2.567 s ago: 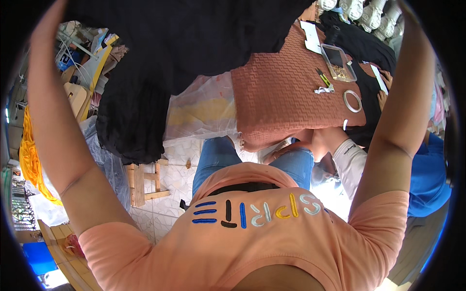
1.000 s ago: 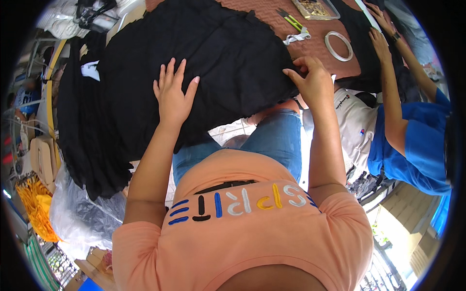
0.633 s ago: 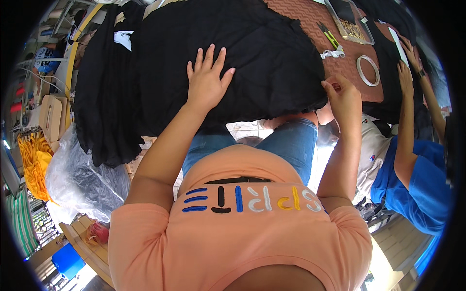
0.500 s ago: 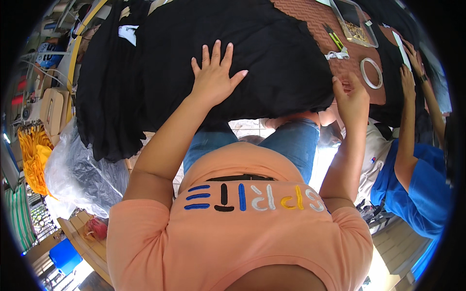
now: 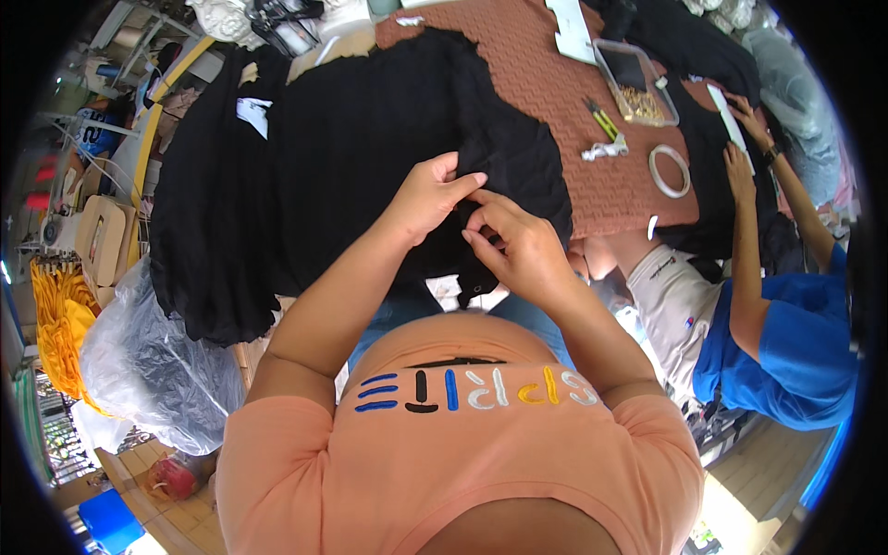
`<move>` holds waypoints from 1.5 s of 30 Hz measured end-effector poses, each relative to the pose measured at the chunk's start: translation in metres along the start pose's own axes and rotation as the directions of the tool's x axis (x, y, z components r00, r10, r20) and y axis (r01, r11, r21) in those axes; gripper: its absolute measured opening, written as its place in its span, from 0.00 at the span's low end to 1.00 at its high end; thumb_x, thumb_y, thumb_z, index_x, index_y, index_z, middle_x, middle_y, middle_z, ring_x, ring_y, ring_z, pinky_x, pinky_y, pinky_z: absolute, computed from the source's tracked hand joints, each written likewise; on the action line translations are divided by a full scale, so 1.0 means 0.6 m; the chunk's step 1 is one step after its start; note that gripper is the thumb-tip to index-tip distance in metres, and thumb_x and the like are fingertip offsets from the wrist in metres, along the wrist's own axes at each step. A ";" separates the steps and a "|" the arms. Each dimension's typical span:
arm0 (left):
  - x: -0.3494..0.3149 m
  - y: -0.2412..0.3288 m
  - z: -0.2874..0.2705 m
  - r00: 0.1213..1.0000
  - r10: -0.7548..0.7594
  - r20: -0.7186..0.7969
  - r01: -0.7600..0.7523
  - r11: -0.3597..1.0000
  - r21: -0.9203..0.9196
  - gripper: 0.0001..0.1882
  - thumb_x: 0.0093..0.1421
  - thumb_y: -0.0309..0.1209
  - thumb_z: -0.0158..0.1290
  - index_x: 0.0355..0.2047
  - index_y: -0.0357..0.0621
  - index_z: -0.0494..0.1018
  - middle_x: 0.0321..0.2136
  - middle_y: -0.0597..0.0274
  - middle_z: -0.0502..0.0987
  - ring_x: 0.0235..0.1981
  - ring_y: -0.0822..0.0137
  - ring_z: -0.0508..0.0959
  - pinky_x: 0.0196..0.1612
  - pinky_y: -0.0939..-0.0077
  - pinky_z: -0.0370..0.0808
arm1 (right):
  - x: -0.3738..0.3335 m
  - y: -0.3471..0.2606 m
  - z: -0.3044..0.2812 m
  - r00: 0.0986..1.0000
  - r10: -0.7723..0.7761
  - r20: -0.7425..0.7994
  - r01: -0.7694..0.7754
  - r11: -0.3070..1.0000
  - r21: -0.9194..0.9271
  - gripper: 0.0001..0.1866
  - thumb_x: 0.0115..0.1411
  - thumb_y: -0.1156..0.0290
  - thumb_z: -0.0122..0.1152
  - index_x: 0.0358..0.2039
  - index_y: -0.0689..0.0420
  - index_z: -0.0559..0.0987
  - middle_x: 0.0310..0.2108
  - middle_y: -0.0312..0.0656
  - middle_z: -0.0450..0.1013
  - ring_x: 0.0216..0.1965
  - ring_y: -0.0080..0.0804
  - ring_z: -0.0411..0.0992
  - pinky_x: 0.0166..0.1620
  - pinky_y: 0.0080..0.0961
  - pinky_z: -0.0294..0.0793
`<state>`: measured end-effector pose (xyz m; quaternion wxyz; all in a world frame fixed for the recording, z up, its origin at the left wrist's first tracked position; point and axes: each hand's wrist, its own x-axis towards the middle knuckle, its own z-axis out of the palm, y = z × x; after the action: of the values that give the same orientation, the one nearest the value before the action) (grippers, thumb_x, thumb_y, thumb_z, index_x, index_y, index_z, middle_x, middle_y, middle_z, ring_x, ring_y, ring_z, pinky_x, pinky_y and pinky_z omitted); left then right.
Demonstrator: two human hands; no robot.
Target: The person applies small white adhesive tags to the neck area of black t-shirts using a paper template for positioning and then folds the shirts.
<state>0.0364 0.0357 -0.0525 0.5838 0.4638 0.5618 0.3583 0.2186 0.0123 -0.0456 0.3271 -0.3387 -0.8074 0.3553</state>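
Observation:
A wide black cloth (image 5: 361,139) is spread over the table in front of me and hangs off its near edge. My left hand (image 5: 431,198) is closed, its thumb and fingers pinching the cloth towards its right part. Close beside it, my right hand (image 5: 524,244) has its fingers curled and pinched on the same cloth, the fingertips of both hands nearly touching. Small folds rise between them. A white scrap (image 5: 252,116) lies on the cloth at its far left.
To the right on the brown textured table cover (image 5: 527,83) lie yellow-green snips (image 5: 603,120), a white ring-shaped roll (image 5: 669,171) and a clear box (image 5: 638,106) of gold-coloured pieces. A co-worker's hands (image 5: 739,173) hold a white strip (image 5: 726,120). Clear plastic sheeting (image 5: 157,361) bulges at left.
My left hand, spread flat on the cloth before, has closed on it. My right hand has come left from the cloth's right edge to meet it. The cloth's right part is drawn in.

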 end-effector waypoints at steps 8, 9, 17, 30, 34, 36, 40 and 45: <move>-0.023 0.166 0.121 0.808 0.554 0.200 -0.588 0.771 0.242 0.17 0.63 0.41 0.51 0.27 0.38 0.71 0.21 0.66 0.69 0.23 0.76 0.67 0.27 0.75 0.68 | 0.117 0.035 -0.015 0.967 0.252 -0.038 -0.215 0.886 0.411 0.08 0.56 0.78 0.59 0.38 0.62 0.77 0.36 0.41 0.76 0.34 0.26 0.75 0.39 0.22 0.74; -0.063 0.198 0.159 0.803 0.516 0.297 -0.539 0.842 -0.005 0.18 0.63 0.41 0.51 0.26 0.37 0.70 0.18 0.60 0.70 0.22 0.73 0.70 0.26 0.71 0.69 | 0.128 0.029 -0.012 0.975 0.222 0.001 -0.198 0.866 0.458 0.08 0.56 0.78 0.59 0.38 0.62 0.77 0.36 0.41 0.76 0.35 0.26 0.75 0.39 0.23 0.74; -0.167 0.331 0.141 0.616 0.696 0.370 -0.712 0.692 -0.118 0.15 0.53 0.36 0.51 0.25 0.33 0.74 0.24 0.42 0.77 0.30 0.50 0.79 0.37 0.57 0.74 | 0.136 0.008 -0.014 0.971 0.084 0.224 -0.199 0.805 0.559 0.15 0.55 0.75 0.61 0.43 0.66 0.75 0.40 0.43 0.76 0.38 0.28 0.75 0.45 0.25 0.74; -0.117 0.222 -0.216 0.842 0.523 -0.131 -0.450 0.815 0.365 0.19 0.66 0.37 0.48 0.54 0.41 0.70 0.46 0.56 0.76 0.49 0.68 0.74 0.53 0.74 0.68 | 0.117 -0.172 -0.181 0.930 -0.099 0.353 -0.143 0.788 0.599 0.20 0.51 0.71 0.66 0.41 0.69 0.74 0.35 0.41 0.76 0.34 0.25 0.74 0.39 0.23 0.73; -0.141 0.289 -0.058 0.613 0.577 0.540 -0.735 0.667 0.122 0.24 0.68 0.45 0.42 0.47 0.32 0.72 0.40 0.56 0.77 0.44 0.69 0.74 0.53 0.75 0.67 | 0.161 -0.217 -0.233 0.680 -0.458 0.572 0.260 0.881 0.396 0.14 0.50 0.70 0.69 0.29 0.66 0.74 0.25 0.38 0.73 0.25 0.23 0.70 0.29 0.23 0.67; -0.184 0.338 -0.089 0.757 0.381 0.531 -0.592 0.744 0.310 0.24 0.65 0.46 0.48 0.40 0.32 0.74 0.31 0.60 0.76 0.35 0.69 0.74 0.50 0.75 0.69 | 0.176 -0.189 -0.291 0.490 -0.645 0.587 0.350 0.762 0.545 0.15 0.49 0.66 0.70 0.24 0.63 0.72 0.20 0.37 0.70 0.19 0.24 0.67 0.24 0.23 0.63; -0.227 0.361 -0.170 0.787 0.090 0.611 -0.501 0.671 0.547 0.25 0.56 0.49 0.57 0.31 0.34 0.77 0.23 0.58 0.75 0.28 0.66 0.76 0.52 0.60 0.68 | 0.177 -0.128 -0.396 0.287 -0.800 0.527 0.243 0.593 0.767 0.22 0.49 0.59 0.72 0.12 0.56 0.70 0.12 0.36 0.65 0.09 0.26 0.62 0.14 0.25 0.56; -0.181 0.309 -0.170 0.970 0.188 -0.152 0.209 -0.340 0.917 0.30 0.51 0.56 0.57 0.44 0.45 0.77 0.47 0.57 0.76 0.57 0.49 0.68 0.64 0.33 0.37 | 0.196 -0.122 -0.277 0.917 -0.226 0.328 0.395 0.621 -0.677 0.20 0.51 0.60 0.66 0.16 0.62 0.70 0.12 0.44 0.65 0.17 0.47 0.66 0.26 0.37 0.66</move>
<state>-0.0573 0.0061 0.1642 -0.1168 0.6894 0.6840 -0.2080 0.2580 0.1249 0.1353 0.1337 -0.2556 -0.9572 -0.0258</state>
